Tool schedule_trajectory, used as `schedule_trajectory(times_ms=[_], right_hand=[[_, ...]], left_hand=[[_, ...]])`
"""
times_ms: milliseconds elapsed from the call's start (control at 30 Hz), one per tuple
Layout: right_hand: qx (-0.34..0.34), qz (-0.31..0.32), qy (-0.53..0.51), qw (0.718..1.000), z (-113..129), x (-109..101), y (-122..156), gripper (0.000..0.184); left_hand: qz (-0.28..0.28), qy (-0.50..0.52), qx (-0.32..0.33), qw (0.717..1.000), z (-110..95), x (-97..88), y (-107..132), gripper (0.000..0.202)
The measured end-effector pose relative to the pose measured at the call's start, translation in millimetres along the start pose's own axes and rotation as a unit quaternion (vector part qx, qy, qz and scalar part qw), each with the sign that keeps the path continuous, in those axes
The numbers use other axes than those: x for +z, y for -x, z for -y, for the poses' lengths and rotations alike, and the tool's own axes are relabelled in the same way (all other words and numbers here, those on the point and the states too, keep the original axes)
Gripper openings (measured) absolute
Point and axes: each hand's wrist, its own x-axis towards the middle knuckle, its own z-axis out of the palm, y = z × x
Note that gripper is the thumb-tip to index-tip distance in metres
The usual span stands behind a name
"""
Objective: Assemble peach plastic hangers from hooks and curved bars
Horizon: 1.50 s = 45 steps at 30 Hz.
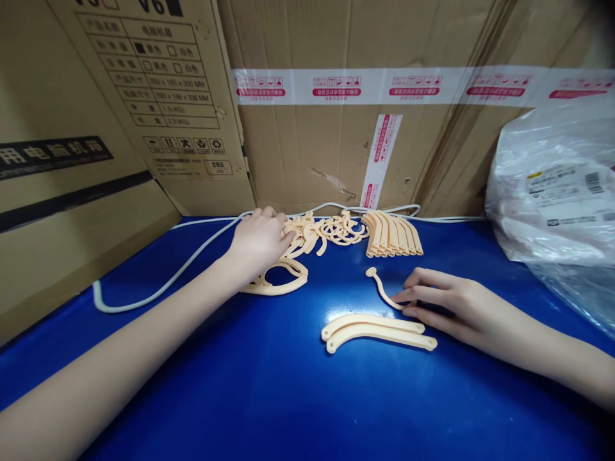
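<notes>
My left hand (259, 238) reaches over the left end of a pile of small cream plastic pieces (307, 232). Its fingers curl down and the tips are hidden, so what they grip does not show. Below that wrist lies a cream looped frame (283, 288), partly covered by my arm. My right hand (444, 301) pinches the lower end of a slim curved hook (382, 291) with a round, flat end, close to the blue surface. Just in front of it, two long curved hanger arms (379, 336) lie side by side with holes at their ends.
A neat row of curved cream arms (391, 235) sits right of the pile. A white cable (192, 259) runs along the back and left. Cardboard boxes (307, 147) wall the back and left side; a clear plastic bag (552, 192) slumps at right on the blue surface (250, 390).
</notes>
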Motion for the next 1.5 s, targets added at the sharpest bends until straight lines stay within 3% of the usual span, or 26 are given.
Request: schedule_trajectory(times_ms=[233,533,967,1133,1267,1400,1500], right_hand=[[-0.004,-0.009,-0.006,1.0,-1,-1,2,0.028],[-0.005,0.01,-0.007,1.0,0,-3,3,0.029],[-0.005,0.007,-0.006,1.0,-1,-3,3,0.029],[0.0,0.011,-0.008,1.0,-3,-3,4,0.029],[-0.001,0.011,-0.006,1.0,-4,-2,4,0.028],[-0.003,0.005,-0.007,1.0,-5,-1,4,0.028],[-0.007,0.003,-0.007,1.0,-6,-1,4,0.027]], left_hand=[[0.06,0.021,-0.044,0.997,4,2.5,-2,0.047],[0.049,0.051,-0.029,0.997,5,2.8,-3,0.056],[0.028,0.064,-0.029,0.997,7,5.4,-2,0.053],[0.006,0.047,-0.062,0.997,7,4.6,-4,0.052],[0.03,0.03,-0.103,0.994,12,7.3,-7,0.051],[0.069,0.03,-0.111,0.991,17,13.4,-9,0.05],[0.067,0.032,-0.113,0.991,20,16.1,-11,0.045]])
